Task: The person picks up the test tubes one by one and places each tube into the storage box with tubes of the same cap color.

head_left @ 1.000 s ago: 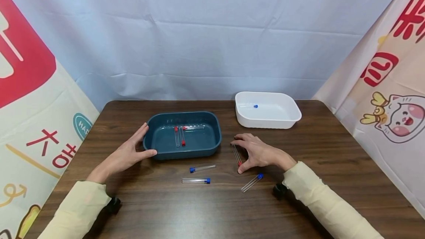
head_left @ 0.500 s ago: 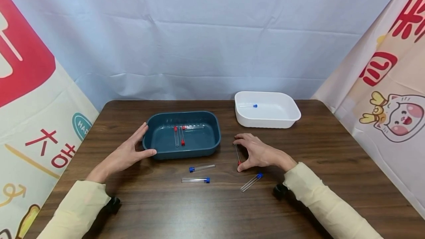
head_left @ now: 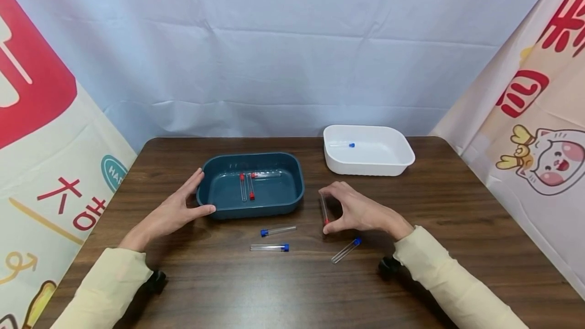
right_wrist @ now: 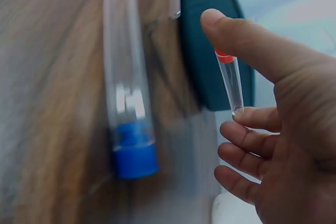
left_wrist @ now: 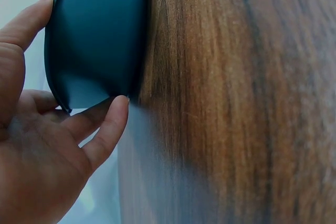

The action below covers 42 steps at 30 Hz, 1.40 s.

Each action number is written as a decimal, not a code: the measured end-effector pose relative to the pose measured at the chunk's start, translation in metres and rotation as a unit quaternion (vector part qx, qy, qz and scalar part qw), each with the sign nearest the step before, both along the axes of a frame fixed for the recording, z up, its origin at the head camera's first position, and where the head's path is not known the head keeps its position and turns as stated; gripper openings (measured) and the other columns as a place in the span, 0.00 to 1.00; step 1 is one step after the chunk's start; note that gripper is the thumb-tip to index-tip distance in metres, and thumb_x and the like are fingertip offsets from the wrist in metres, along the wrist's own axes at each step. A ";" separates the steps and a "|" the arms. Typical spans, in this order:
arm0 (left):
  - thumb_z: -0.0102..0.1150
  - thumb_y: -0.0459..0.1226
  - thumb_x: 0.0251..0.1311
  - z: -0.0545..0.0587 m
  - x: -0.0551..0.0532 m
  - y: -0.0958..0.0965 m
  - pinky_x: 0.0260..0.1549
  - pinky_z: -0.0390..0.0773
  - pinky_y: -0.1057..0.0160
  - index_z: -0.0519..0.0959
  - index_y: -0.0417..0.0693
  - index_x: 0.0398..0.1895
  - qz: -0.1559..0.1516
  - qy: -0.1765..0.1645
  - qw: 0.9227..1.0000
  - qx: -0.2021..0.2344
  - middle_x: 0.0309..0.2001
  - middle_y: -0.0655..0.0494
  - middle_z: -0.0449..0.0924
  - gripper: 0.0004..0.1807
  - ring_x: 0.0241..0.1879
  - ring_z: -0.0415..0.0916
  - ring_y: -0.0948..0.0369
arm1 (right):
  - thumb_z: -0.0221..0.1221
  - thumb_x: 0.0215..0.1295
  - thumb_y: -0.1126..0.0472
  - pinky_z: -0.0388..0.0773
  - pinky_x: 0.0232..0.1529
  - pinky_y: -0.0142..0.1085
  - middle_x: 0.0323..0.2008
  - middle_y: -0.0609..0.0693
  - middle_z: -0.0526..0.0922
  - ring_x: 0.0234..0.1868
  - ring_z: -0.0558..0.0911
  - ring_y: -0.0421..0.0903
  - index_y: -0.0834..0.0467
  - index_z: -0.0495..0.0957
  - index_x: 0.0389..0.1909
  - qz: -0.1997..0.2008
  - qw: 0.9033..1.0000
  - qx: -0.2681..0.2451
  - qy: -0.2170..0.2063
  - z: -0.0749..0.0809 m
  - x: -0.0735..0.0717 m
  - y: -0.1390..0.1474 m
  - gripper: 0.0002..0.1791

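My right hand (head_left: 358,209) pinches a clear test tube with a red cap (right_wrist: 231,82) lengthwise, thumb at the cap and index finger at the rounded end. It looks just off the table, right of the dark teal tray (head_left: 256,212). My left hand (head_left: 171,215) holds that tray's left end between thumb and fingers, also visible in the left wrist view (left_wrist: 100,35). Several red-capped tubes (head_left: 251,187) lie inside the tray. Blue-capped tubes lie on the table: one (head_left: 279,230) and another (head_left: 269,248) before the tray, a third (head_left: 346,251) below my right hand.
At the back right of the wooden table (head_left: 205,288) stands a white tray (head_left: 379,169) with one blue-capped tube (head_left: 343,145) in it. A pale cloth (head_left: 292,65) hangs behind the table, and printed cloths flank both sides.
My right hand has taken the red-capped tube between thumb and index finger and raised it slightly, shifting a little left. The left hand and the trays stay where they were.
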<state>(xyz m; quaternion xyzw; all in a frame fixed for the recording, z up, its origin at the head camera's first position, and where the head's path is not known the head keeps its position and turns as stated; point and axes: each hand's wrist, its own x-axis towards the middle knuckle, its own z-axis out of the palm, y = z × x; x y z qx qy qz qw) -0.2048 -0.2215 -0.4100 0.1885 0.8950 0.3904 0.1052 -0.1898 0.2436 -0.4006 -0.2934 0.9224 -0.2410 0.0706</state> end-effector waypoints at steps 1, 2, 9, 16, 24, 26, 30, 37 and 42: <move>0.63 0.56 0.69 0.001 0.000 0.000 0.67 0.60 0.30 0.37 0.49 0.85 0.000 0.000 1.000 -0.001 0.84 0.48 0.32 0.56 0.78 0.45 0.35 | 0.78 0.52 0.40 0.74 0.63 0.52 0.63 0.54 0.73 0.61 0.72 0.50 0.62 0.69 0.71 -0.001 1.000 -0.003 -0.003 0.003 0.001 -0.001 0.51; 0.63 0.56 0.69 0.001 0.000 0.000 0.67 0.60 0.30 0.38 0.49 0.85 0.000 0.001 1.000 -0.001 0.84 0.47 0.32 0.56 0.78 0.45 0.35 | 0.77 0.53 0.40 0.75 0.63 0.52 0.63 0.53 0.74 0.60 0.72 0.49 0.62 0.69 0.71 -0.002 1.000 -0.005 -0.006 0.005 0.001 -0.002 0.51; 0.63 0.56 0.69 0.002 0.001 0.001 0.68 0.59 0.30 0.38 0.48 0.85 0.001 0.002 1.000 -0.002 0.84 0.47 0.33 0.56 0.79 0.45 0.36 | 0.78 0.53 0.42 0.75 0.62 0.53 0.62 0.53 0.74 0.60 0.75 0.52 0.61 0.68 0.72 0.011 1.000 -0.024 -0.004 0.020 -0.001 -0.012 0.51; 0.64 0.55 0.69 0.001 0.001 0.001 0.68 0.61 0.32 0.38 0.47 0.85 -0.001 0.002 1.000 0.002 0.84 0.47 0.33 0.56 0.78 0.46 0.36 | 0.78 0.54 0.43 0.74 0.63 0.52 0.62 0.53 0.74 0.62 0.74 0.52 0.62 0.67 0.72 0.027 0.999 -0.031 0.008 0.035 -0.004 -0.024 0.50; 0.64 0.55 0.69 0.000 0.001 0.000 0.68 0.61 0.31 0.39 0.47 0.85 0.000 0.003 1.000 0.003 0.84 0.47 0.33 0.56 0.78 0.46 0.36 | 0.78 0.53 0.43 0.75 0.64 0.50 0.62 0.50 0.75 0.63 0.73 0.47 0.60 0.67 0.72 0.035 0.999 -0.035 0.013 0.047 -0.013 -0.037 0.50; 0.64 0.55 0.69 0.000 0.001 0.000 0.68 0.61 0.32 0.39 0.47 0.85 0.000 0.003 1.000 0.005 0.84 0.47 0.33 0.56 0.78 0.46 0.36 | 0.78 0.53 0.43 0.74 0.64 0.50 0.63 0.51 0.74 0.63 0.72 0.49 0.61 0.66 0.73 0.036 0.999 -0.033 0.008 0.049 -0.016 -0.041 0.51; 0.64 0.55 0.69 0.000 0.001 0.000 0.68 0.62 0.33 0.39 0.46 0.85 -0.002 0.003 1.000 0.007 0.84 0.47 0.33 0.56 0.78 0.47 0.36 | 0.77 0.54 0.41 0.73 0.65 0.50 0.64 0.52 0.73 0.65 0.71 0.50 0.61 0.65 0.74 0.040 0.999 -0.026 -0.001 0.054 -0.023 -0.049 0.53; 0.64 0.54 0.69 0.002 0.001 0.000 0.67 0.62 0.33 0.38 0.46 0.85 -0.005 0.002 1.000 0.011 0.84 0.47 0.33 0.56 0.78 0.47 0.36 | 0.76 0.56 0.41 0.74 0.63 0.49 0.65 0.54 0.73 0.65 0.70 0.54 0.60 0.65 0.75 0.058 0.998 -0.021 0.001 0.061 -0.034 -0.063 0.52; 0.64 0.54 0.69 0.002 0.001 0.001 0.67 0.62 0.32 0.38 0.47 0.85 -0.004 0.002 1.000 0.009 0.84 0.47 0.33 0.56 0.78 0.48 0.36 | 0.76 0.55 0.40 0.75 0.61 0.47 0.64 0.52 0.73 0.63 0.71 0.54 0.60 0.65 0.75 0.058 0.998 -0.012 0.011 0.063 -0.042 -0.074 0.53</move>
